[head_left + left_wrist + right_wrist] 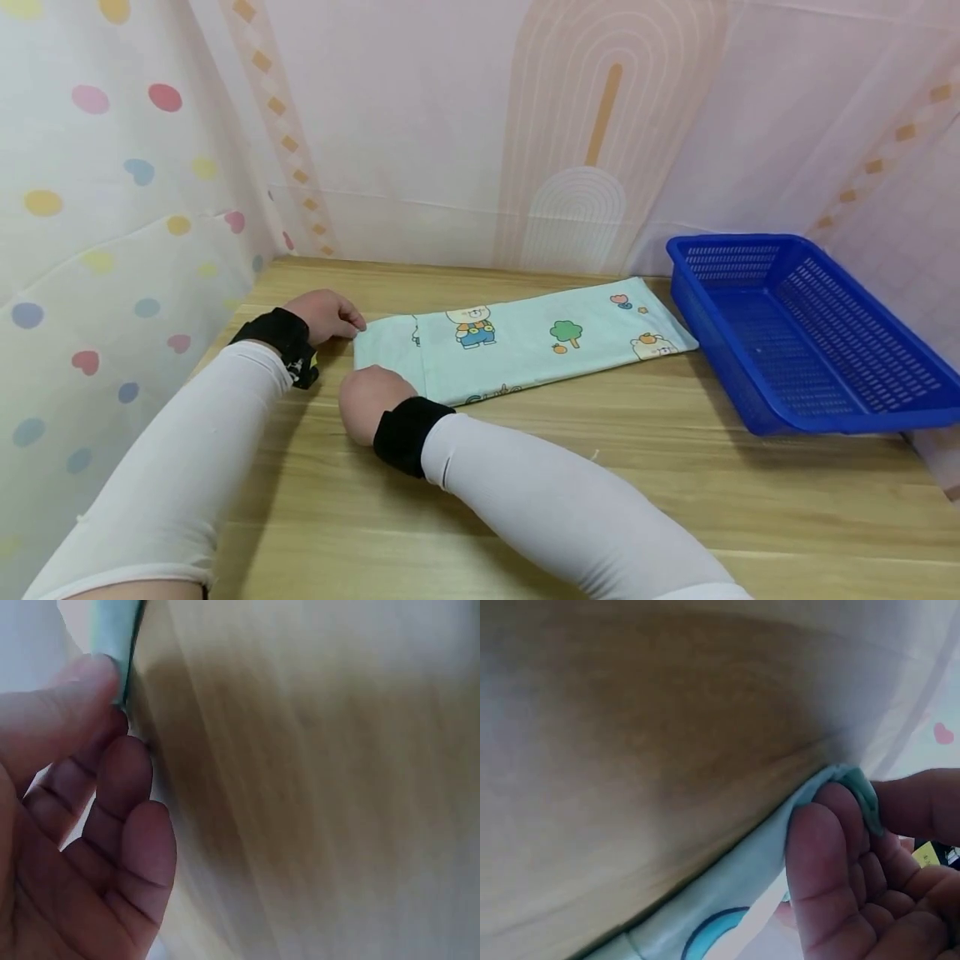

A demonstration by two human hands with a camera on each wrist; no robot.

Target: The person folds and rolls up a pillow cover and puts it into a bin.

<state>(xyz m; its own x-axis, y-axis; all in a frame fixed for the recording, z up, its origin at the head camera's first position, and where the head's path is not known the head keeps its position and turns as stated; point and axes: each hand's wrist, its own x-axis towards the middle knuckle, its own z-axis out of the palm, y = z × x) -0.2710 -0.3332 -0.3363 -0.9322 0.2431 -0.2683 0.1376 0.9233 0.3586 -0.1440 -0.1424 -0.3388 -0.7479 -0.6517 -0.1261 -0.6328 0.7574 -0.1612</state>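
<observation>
While the head view gives the whole folded cloth (525,346), only the wrist views give the grip at its left end.

Cloth: one, pale green, lying long and flat on the table (795,508); its right end is just beside the basket, whether touching cannot be told. Printed on top: one green tree (566,333), one bear in blue overalls (476,327), one bear head (654,347) at the right end.

Hands: two. Left hand (324,315): at the far left corner; its wrist view shows thumb and finger closed narrowly on the cloth's edge, other fingers bent. Right hand (371,402): at the near left corner; knuckles only from the head, but its wrist view shows the edge folded over between thumb and fingers (821,877).

Basket (716,367): one, blue plastic, slotted walls, at the table's right; head view only.

Wristbands (412,435): two, black.

Sleeves (555,500): two, white.
</observation>
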